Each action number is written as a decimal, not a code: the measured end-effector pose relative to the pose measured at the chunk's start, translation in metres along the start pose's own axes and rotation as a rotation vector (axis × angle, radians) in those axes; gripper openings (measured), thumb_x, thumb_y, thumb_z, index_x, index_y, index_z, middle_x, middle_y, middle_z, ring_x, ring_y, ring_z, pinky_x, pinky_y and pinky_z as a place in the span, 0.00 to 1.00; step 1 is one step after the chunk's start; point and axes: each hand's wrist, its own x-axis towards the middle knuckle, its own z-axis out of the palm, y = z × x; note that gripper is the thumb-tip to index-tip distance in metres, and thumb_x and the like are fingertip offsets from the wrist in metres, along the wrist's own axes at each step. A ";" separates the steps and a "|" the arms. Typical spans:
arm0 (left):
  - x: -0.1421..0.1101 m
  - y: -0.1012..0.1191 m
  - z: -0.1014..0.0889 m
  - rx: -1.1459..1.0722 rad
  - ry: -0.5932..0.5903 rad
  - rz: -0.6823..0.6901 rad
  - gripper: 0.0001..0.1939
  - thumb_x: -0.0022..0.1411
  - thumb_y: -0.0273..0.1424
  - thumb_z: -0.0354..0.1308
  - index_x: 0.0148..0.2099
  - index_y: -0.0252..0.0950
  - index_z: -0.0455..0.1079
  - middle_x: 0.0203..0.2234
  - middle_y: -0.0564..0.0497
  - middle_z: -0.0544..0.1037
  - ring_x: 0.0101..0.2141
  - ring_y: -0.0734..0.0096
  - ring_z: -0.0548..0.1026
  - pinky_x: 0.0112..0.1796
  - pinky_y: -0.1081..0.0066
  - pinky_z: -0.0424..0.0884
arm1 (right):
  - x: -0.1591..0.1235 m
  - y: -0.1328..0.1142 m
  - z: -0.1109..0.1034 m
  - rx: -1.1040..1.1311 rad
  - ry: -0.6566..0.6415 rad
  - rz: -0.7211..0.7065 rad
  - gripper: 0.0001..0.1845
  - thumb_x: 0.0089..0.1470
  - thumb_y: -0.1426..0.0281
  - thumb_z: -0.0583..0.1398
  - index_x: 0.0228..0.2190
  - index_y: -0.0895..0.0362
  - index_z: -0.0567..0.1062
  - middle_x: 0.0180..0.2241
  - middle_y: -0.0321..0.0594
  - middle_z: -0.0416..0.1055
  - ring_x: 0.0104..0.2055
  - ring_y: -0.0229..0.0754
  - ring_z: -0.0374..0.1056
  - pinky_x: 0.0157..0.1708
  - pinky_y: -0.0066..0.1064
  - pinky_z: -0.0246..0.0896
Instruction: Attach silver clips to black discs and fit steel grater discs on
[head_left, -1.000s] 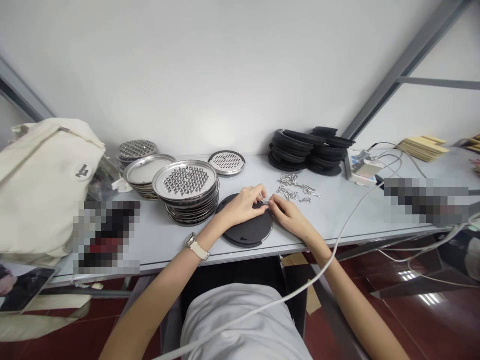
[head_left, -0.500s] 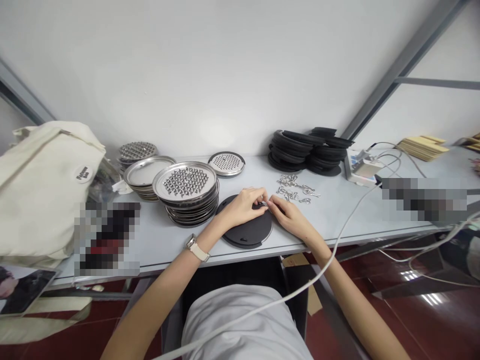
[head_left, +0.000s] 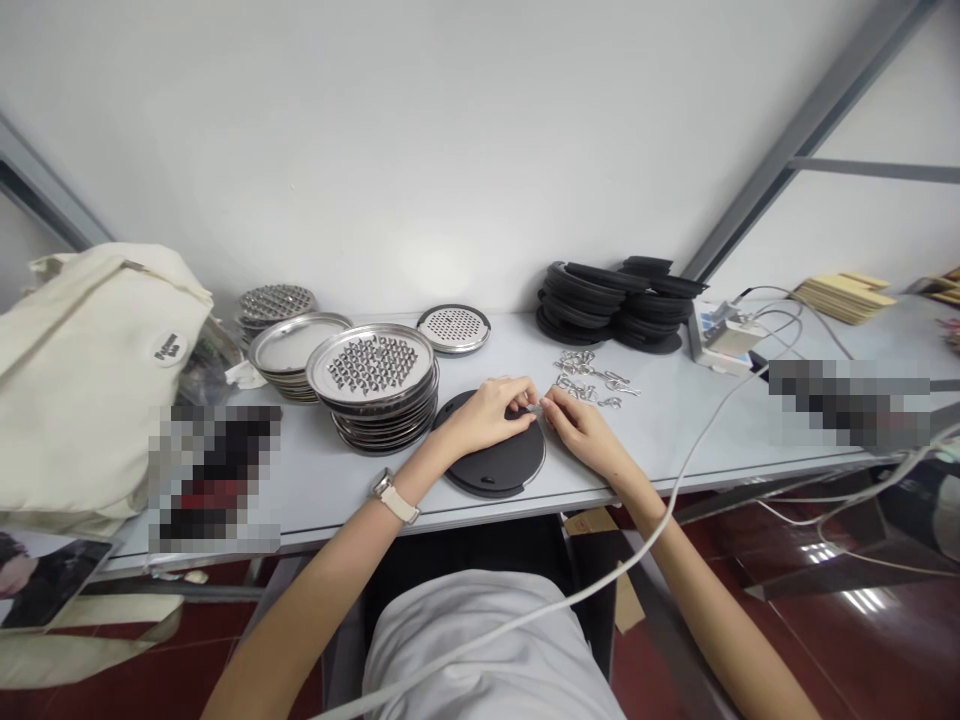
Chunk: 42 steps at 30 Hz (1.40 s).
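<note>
A round black plate [head_left: 495,462] with small slots lies flat near the table's front edge. Across its upper part is my left hand [head_left: 496,412], fingers curled and thumb drawn in at the plate's right rim. My right hand [head_left: 581,430] is pinched closed just beside that rim, its fingertips close to the left ones. A tiny silvery bit shows between the two hands, too small to name. Beyond the right hand lies a loose heap of small metal clips [head_left: 589,378]. A stack of round metal graters [head_left: 371,368] stands left of the plate.
Behind stand stacked black plates [head_left: 592,300] and a single round grater [head_left: 454,328]. A cream bag [head_left: 97,380] sits at the left. At the right are a power strip [head_left: 724,340] and yellow pieces [head_left: 844,297]. A white cable [head_left: 622,568] crosses over my right forearm.
My right fingertips have shifted slightly right, away from the left ones, opening a small gap. My left hand and the black plate stay in place.
</note>
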 end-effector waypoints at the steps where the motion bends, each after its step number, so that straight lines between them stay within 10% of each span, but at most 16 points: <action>1: 0.000 0.000 0.000 0.008 0.000 0.004 0.07 0.57 0.24 0.56 0.40 0.36 0.66 0.34 0.52 0.73 0.35 0.73 0.72 0.39 0.72 0.69 | 0.000 0.000 0.000 -0.001 -0.005 -0.006 0.15 0.64 0.64 0.48 0.25 0.54 0.58 0.22 0.32 0.57 0.26 0.38 0.56 0.29 0.30 0.52; 42: 0.001 0.003 -0.002 0.037 0.011 -0.011 0.07 0.56 0.25 0.58 0.38 0.36 0.67 0.31 0.53 0.73 0.33 0.72 0.72 0.37 0.71 0.69 | 0.000 -0.001 0.001 -0.030 -0.099 -0.018 0.16 0.64 0.63 0.48 0.25 0.54 0.60 0.21 0.31 0.58 0.25 0.37 0.56 0.27 0.29 0.50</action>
